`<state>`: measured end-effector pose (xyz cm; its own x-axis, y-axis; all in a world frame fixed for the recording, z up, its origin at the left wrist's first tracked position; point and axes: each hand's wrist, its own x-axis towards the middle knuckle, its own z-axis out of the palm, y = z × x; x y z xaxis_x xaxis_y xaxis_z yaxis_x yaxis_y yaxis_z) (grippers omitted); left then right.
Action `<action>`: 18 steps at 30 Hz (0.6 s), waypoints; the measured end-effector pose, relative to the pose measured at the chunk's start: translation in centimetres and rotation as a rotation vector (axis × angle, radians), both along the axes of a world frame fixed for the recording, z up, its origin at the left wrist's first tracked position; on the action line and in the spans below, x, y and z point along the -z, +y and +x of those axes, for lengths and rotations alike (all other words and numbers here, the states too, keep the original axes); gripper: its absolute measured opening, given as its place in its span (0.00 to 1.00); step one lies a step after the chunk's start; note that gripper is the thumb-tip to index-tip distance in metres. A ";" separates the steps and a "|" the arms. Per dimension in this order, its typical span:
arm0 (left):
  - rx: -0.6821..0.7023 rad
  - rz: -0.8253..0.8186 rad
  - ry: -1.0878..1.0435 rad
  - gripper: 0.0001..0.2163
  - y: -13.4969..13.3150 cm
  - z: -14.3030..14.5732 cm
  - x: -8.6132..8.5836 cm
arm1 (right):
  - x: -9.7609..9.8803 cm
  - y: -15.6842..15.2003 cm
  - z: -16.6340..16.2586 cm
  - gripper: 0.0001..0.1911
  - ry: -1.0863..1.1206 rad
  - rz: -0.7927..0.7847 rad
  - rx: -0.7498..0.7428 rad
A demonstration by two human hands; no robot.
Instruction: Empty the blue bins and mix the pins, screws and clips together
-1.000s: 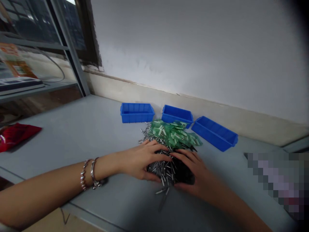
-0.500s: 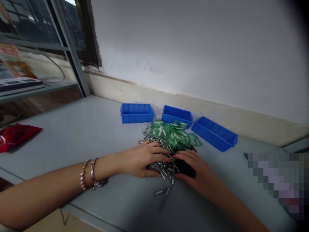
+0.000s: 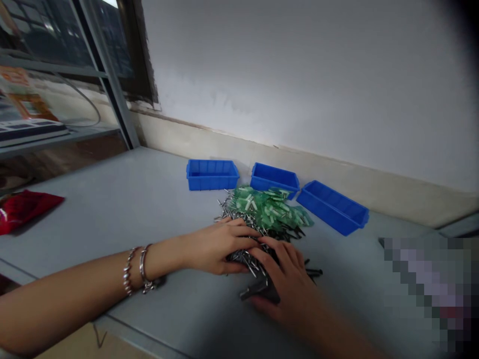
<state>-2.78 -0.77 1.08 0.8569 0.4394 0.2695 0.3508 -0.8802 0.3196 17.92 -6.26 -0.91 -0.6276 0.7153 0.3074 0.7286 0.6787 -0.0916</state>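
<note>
A mixed heap lies on the grey table (image 3: 123, 209): silvery metal pins (image 3: 235, 214) at the left, green plastic pieces (image 3: 269, 209) at the back, black parts (image 3: 310, 271) at the front right. My left hand (image 3: 217, 247) rests flat on the heap's left side, fingers stretched over the pins. My right hand (image 3: 286, 279) lies on the near side of the heap, fingers spread and curved over black parts and pins. Two bracelets (image 3: 136, 269) circle my left wrist.
Three blue plastic bins stand behind the heap by the wall: left bin (image 3: 212, 174), middle bin (image 3: 274, 178), right bin (image 3: 333, 206). A red cloth (image 3: 22, 209) lies at the table's far left. A shelf with printed boxes (image 3: 26, 104) is beyond it.
My right hand has slid toward me and left, dragging black parts and pins off the heap's front. A few black parts now lie loose at the right. The left hand has barely moved.
</note>
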 end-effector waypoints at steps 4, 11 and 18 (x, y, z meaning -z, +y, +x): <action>0.001 -0.002 0.034 0.20 -0.1 0.0 -0.3 | 0.4 0.9 0.5 0.21 0.036 0.048 0.072; -0.006 0.013 0.049 0.17 0.0 -0.1 -0.3 | 0.6 1.7 1.2 0.22 0.085 0.002 0.189; -0.004 0.027 0.024 0.16 0.1 -0.1 -0.3 | 0.1 2.3 1.6 0.11 0.116 -0.047 0.150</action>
<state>-2.84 -0.70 1.36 0.8616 0.4357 0.2605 0.3616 -0.8869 0.2874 19.57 -3.96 -1.05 -0.4747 0.8136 0.3358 0.8042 0.5560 -0.2102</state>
